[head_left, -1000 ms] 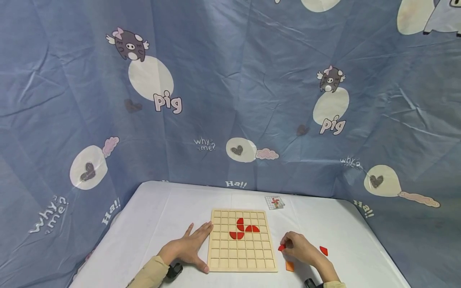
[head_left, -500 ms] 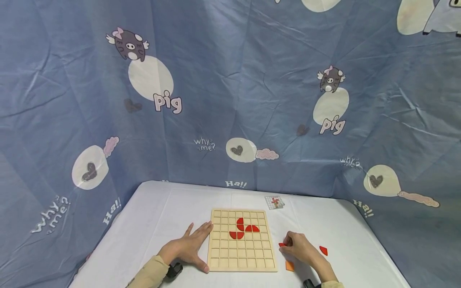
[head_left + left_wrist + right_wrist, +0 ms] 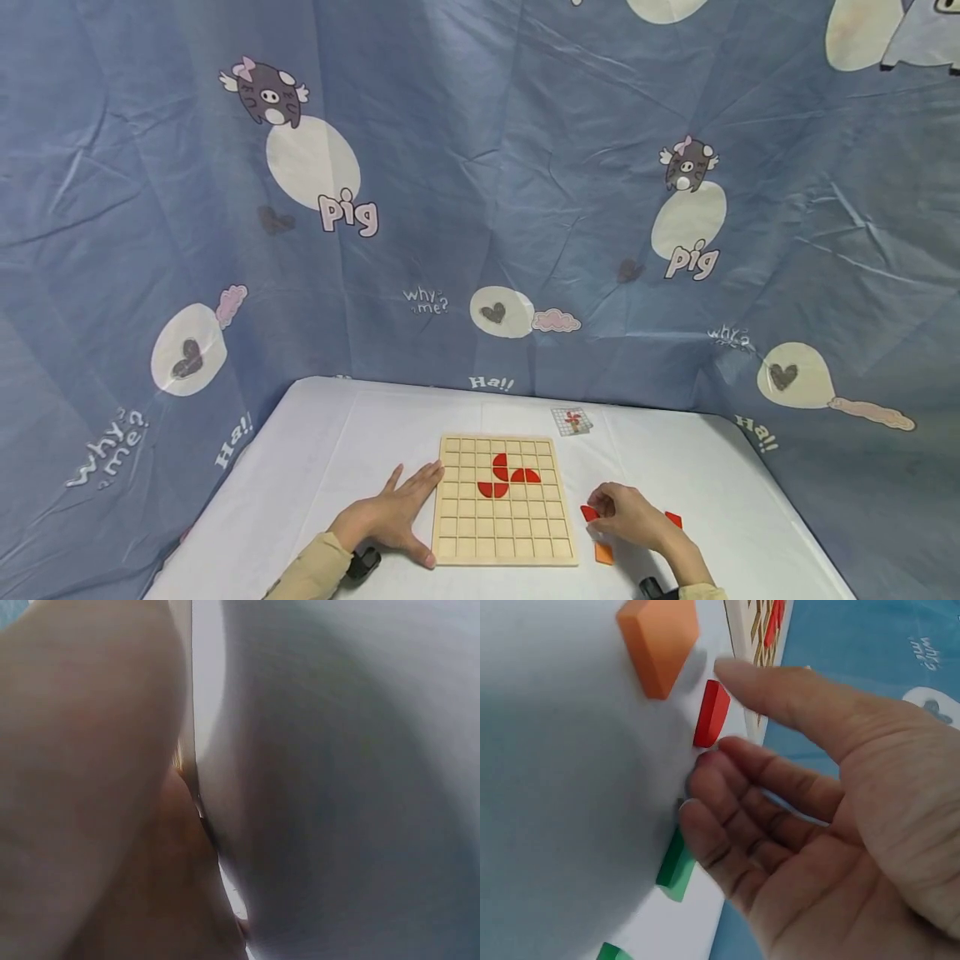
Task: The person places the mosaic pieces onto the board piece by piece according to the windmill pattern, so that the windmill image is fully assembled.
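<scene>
At three to four o'clock of the wooden grid board (image 3: 506, 562), the red round-edged tile (image 3: 588, 513) is framed by the parted thumb and forefinger of the right hand (image 3: 628, 514); no pinch is seen, and whether it is touched cannot be told. Should only one edge be caught, the flat tile could be flipped or skidded along the white tablecloth (image 3: 371, 433). The orange tile (image 3: 603, 553), just beside it towards six o'clock, could be nudged by a low thumb. The second red tile (image 3: 674, 518), partly hidden beyond the right hand, could be swept aside by a careless wrist. The board's nine-o'clock edge is touched by the left hand (image 3: 390, 512), spread wide; under uneven pressure, the set red tiles (image 3: 525, 477) could be jolted.
</scene>
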Demonstrator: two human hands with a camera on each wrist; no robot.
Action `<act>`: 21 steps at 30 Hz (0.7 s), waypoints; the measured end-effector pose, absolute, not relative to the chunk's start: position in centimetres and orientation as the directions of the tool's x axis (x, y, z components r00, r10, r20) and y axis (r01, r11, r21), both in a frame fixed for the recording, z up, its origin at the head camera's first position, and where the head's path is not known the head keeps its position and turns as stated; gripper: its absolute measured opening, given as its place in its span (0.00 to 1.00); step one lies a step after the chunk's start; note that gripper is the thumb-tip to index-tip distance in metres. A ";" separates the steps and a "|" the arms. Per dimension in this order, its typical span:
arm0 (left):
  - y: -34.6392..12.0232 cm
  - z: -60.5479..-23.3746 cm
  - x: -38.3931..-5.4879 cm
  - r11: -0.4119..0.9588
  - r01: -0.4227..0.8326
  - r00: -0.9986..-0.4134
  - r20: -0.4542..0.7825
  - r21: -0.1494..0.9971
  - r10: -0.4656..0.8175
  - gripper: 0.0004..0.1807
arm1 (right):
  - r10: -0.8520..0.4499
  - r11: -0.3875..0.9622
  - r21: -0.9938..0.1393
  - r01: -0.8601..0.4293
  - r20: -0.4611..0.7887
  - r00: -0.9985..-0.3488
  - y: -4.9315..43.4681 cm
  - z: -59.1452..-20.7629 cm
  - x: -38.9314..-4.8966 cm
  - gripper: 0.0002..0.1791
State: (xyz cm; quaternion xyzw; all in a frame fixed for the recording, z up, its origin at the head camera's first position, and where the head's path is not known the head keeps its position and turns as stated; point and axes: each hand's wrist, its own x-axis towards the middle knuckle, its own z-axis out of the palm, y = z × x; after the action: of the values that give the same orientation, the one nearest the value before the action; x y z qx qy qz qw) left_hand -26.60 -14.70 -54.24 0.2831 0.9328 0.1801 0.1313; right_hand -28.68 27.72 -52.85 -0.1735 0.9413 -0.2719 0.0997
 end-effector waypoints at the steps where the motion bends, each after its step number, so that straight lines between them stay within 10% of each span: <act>1: -14.7 -54.2 -26.6 0.774 0.480 -0.805 -0.143 0.412 0.575 0.76 | -0.397 0.784 -0.551 -0.286 -0.090 -0.913 27.8 -52.9 -28.8 0.15; 21: -14.6 -54.1 -26.5 0.776 0.469 -0.807 -0.151 0.421 0.570 0.76 | -0.374 0.760 -0.575 -0.303 -0.005 -0.927 27.0 -53.5 -28.9 0.08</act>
State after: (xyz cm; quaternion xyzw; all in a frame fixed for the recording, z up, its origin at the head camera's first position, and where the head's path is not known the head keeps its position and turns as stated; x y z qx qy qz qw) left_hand -26.47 -14.57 -54.10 0.2787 0.9325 0.1849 0.1363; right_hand -28.88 27.04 -53.55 -0.1809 0.9362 -0.2954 0.0599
